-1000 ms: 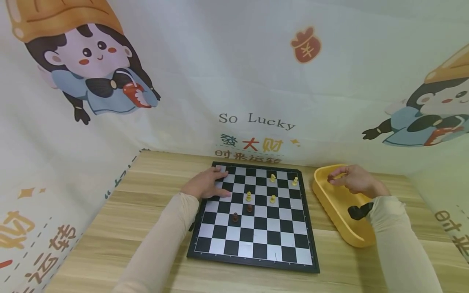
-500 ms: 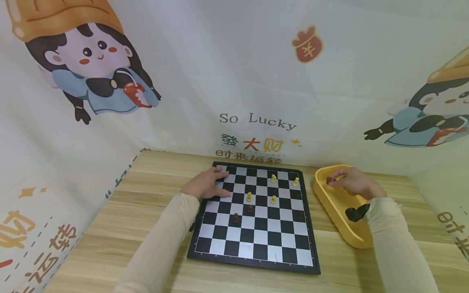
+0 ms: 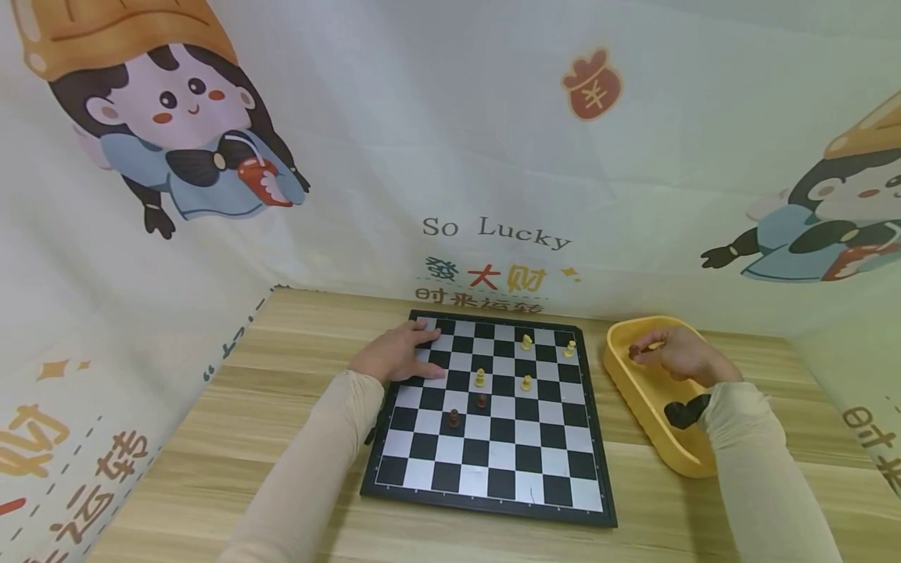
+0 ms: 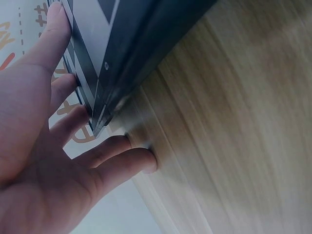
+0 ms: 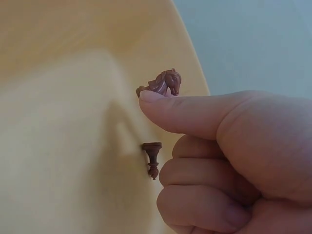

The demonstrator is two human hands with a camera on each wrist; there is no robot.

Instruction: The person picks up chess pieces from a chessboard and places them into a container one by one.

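Note:
My right hand (image 3: 681,353) is over the far end of the yellow tray (image 3: 637,407). Between its thumb and a finger it pinches a brown chess knight (image 5: 165,83), while the other fingers are curled in. Beneath that hand, a smaller brown chess piece (image 5: 152,158) with a round base shows against the tray. At the far left of the chessboard (image 3: 488,453), my left hand (image 3: 390,353) rests with spread fingers. The left wrist view has its thumb and some fingertips at the board's edge, and two fingers reaching past the corner onto the wood.
Several pale yellow pieces, among them a knight (image 3: 526,342) and another piece (image 3: 569,349), stand on the board's far half. Two brown pieces, one nearer (image 3: 454,418) and one farther (image 3: 482,400), stand near its middle. A printed cloth (image 3: 352,156) hangs behind the wooden table (image 3: 232,407).
My right hand has come down slightly over the tray, the brown knight still pinched. The left hand and the pieces on the board keep their places.

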